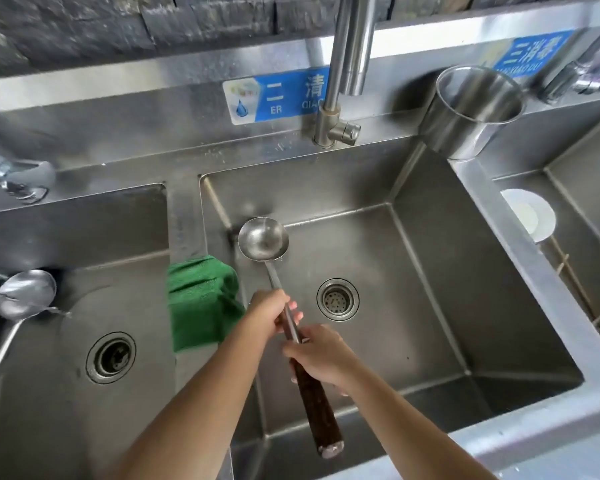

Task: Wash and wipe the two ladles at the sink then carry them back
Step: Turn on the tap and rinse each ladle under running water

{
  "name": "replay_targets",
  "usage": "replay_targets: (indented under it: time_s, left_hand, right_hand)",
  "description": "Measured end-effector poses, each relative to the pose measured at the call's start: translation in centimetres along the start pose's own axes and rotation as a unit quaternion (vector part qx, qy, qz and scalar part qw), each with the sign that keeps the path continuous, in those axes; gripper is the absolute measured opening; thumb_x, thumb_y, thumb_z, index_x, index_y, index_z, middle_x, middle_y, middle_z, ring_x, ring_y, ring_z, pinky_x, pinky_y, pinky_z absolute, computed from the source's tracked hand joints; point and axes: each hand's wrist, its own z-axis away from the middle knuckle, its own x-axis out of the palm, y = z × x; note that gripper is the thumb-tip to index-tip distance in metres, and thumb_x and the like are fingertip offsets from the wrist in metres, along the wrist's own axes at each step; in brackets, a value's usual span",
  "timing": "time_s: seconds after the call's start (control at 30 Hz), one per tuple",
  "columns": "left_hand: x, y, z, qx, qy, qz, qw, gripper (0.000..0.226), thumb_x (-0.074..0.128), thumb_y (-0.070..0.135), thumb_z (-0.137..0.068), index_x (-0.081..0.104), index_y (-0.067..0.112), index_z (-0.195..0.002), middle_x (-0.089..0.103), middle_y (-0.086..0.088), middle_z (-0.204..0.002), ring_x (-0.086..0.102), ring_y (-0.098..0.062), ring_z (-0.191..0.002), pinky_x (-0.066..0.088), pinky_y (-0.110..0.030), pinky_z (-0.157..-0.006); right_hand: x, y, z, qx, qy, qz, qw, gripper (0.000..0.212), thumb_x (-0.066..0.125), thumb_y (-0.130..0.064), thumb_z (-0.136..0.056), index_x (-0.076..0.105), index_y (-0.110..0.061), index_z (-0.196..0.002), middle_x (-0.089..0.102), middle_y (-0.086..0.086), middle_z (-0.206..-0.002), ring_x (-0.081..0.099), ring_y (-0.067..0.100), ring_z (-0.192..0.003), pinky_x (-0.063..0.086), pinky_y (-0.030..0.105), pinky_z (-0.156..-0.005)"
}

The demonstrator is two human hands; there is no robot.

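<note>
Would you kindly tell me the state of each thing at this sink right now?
Held ladle: bowl up, over the middle basin.
Left grip: round its metal shaft.
Right grip: round its wooden handle.
Second ladle: lying in the left basin.
Green cloth: draped between the two basins.
Tap: no water visible.
Steel cup: upright.

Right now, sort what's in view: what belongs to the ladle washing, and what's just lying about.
Job: ladle, held by left hand and right hand; second ladle in the left basin; green cloth; faucet.
Lying about: steel cup; white plate in the right basin.
</note>
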Motion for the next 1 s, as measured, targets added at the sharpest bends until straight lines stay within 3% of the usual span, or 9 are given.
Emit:
replay_targets:
  time_s: [0.07,0.17,0.3,0.53,0.67,0.73,0.8,0.87,1.0]
  left_hand:
    - [-0.4,-0.4,-0.6,0.000,0.009,-0.012,1.000,0.008,0.051,-0.002,-0.093,0.055,-0.002,-0.086,0.064,-0.016,-0.076,0.064,-0.032,-0.059,0.053,-0.033,-0.051]
    - [-1.0,-0.9,-1.1,0.001,0.018,-0.021,1.000,0.008,0.050,-0.004,-0.091,0.058,-0.005,-0.091,0.064,-0.017,-0.077,0.065,-0.031,-0.055,0.056,-0.031,-0.047]
    - [-1.5,-2.0,-1.8,0.007,0.039,-0.042,0.998,0.020,0.049,-0.004,-0.090,0.057,-0.012,-0.106,0.066,-0.022,-0.088,0.066,-0.031,-0.052,0.058,-0.037,-0.053]
    - [-1.6,-2.6,-2.2,0.017,0.059,-0.063,0.996,0.024,0.047,-0.001,-0.091,0.054,-0.009,-0.112,0.068,-0.026,-0.108,0.066,-0.033,-0.057,0.058,-0.033,-0.046]
    - [-1.2,-2.6,-2.1,0.026,0.066,-0.079,0.994,0.026,0.047,0.000,-0.089,0.057,-0.009,-0.112,0.064,-0.021,-0.094,0.063,-0.031,-0.060,0.054,-0.031,-0.056]
    - [-1.1,-2.6,-1.8,0.028,0.057,-0.131,0.989,0.031,0.048,0.001,-0.088,0.055,-0.009,-0.117,0.058,-0.017,-0.094,0.064,-0.031,-0.080,0.047,-0.032,-0.066]
    - [-1.2,-2.5,-0.7,0.064,0.063,-0.214,0.973,0.028,0.051,0.006,-0.084,0.058,-0.003,-0.110,0.062,-0.016,-0.096,0.066,-0.033,-0.093,0.048,-0.033,-0.068]
    - [-1.5,-2.1,0.3,0.121,0.068,-0.293,0.946,0.026,0.053,0.012,-0.079,0.062,-0.001,-0.100,0.069,-0.018,-0.095,0.067,-0.036,-0.094,0.050,-0.032,-0.069]
    - [-2.5,0.5,3.1,0.219,0.054,-0.337,0.914,0.027,0.046,0.016,-0.093,0.069,0.002,-0.096,0.071,-0.019,-0.100,0.065,-0.036,-0.100,0.048,-0.035,-0.076]
  right_hand:
    - [0.6,0.4,-1.1,-0.002,0.000,0.025,1.000,0.018,0.063,-0.023,-0.075,0.069,-0.008,-0.082,0.077,0.017,-0.083,0.077,0.035,-0.078,0.064,0.050,-0.078]
    - [1.8,1.1,-2.2,0.000,-0.001,0.056,0.998,0.025,0.061,-0.031,-0.074,0.066,-0.008,-0.083,0.076,0.017,-0.088,0.076,0.036,-0.083,0.063,0.052,-0.081]
    - [3.2,2.1,-2.6,0.012,-0.013,0.092,0.996,0.026,0.061,-0.033,-0.080,0.066,-0.009,-0.090,0.077,0.013,-0.093,0.074,0.031,-0.088,0.060,0.037,-0.072]
    - [3.7,2.2,-4.4,0.048,-0.078,0.101,0.991,0.025,0.064,-0.026,-0.087,0.066,-0.015,-0.109,0.074,0.011,-0.106,0.075,0.027,-0.092,0.066,0.036,-0.073]
    - [3.4,1.7,-4.8,0.056,-0.092,0.094,0.990,0.003,0.064,-0.022,-0.094,0.064,-0.020,-0.095,0.072,0.010,-0.102,0.072,0.024,-0.092,0.064,0.034,-0.075]
    - [3.4,1.1,-4.7,0.046,-0.066,0.116,0.990,0.010,0.062,-0.026,-0.097,0.063,-0.021,-0.089,0.069,0.004,-0.089,0.068,0.020,-0.081,0.058,0.028,-0.067]
    - [3.3,0.0,-4.4,0.016,-0.023,0.167,0.986,0.018,0.058,-0.029,-0.099,0.068,-0.016,-0.106,0.072,0.009,-0.099,0.069,0.029,-0.095,0.056,0.032,-0.077]
    - [3.2,-1.0,-4.1,-0.004,0.024,0.200,0.980,0.030,0.051,-0.023,-0.099,0.065,-0.013,-0.124,0.072,0.013,-0.118,0.065,0.035,-0.114,0.047,0.033,-0.083]
    - [3.2,-3.8,-2.7,-0.062,0.095,0.198,0.974,0.042,0.050,-0.011,-0.090,0.056,-0.012,-0.131,0.068,0.015,-0.124,0.061,0.038,-0.119,0.041,0.033,-0.083]
